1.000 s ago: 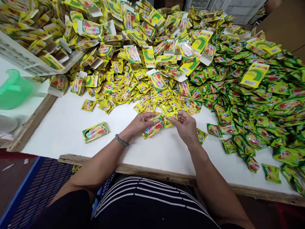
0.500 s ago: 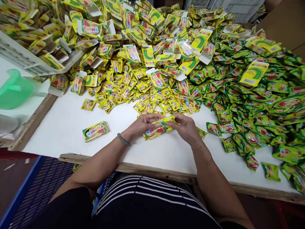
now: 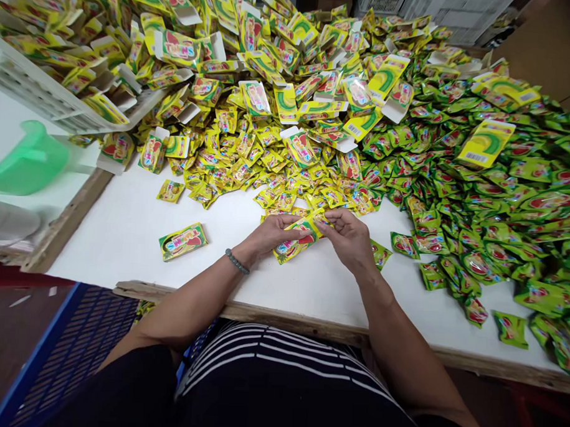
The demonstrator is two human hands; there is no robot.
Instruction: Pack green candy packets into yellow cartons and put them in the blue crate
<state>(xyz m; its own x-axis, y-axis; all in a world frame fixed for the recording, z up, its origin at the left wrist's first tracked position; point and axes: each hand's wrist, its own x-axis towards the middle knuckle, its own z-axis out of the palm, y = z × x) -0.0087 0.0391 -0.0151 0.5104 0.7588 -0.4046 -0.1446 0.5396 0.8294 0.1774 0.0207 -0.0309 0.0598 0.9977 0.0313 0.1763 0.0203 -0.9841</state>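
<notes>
My left hand (image 3: 268, 233) and my right hand (image 3: 347, 237) meet over the white table (image 3: 125, 226), both gripping a small yellow-green carton (image 3: 297, 237) with red print. The left hand wears a bead bracelet and curls round the carton's left end. At the carton's right end the right hand's fingers pinch a small yellow sachet (image 3: 318, 217) at the opening. A heap of yellow sachets (image 3: 249, 168) lies just beyond the hands. One closed carton (image 3: 183, 241) lies alone to the left.
Green sachets (image 3: 477, 201) cover the right half of the table. Open yellow cartons (image 3: 271, 70) pile up at the back. A white crate (image 3: 41, 96) and a green plastic scoop (image 3: 27, 161) sit at left. The wooden table edge (image 3: 286, 316) runs in front of me.
Both hands have closed in on the carton, and the right hand has pushed the yellow sachet toward its open end. The view has shifted slightly.
</notes>
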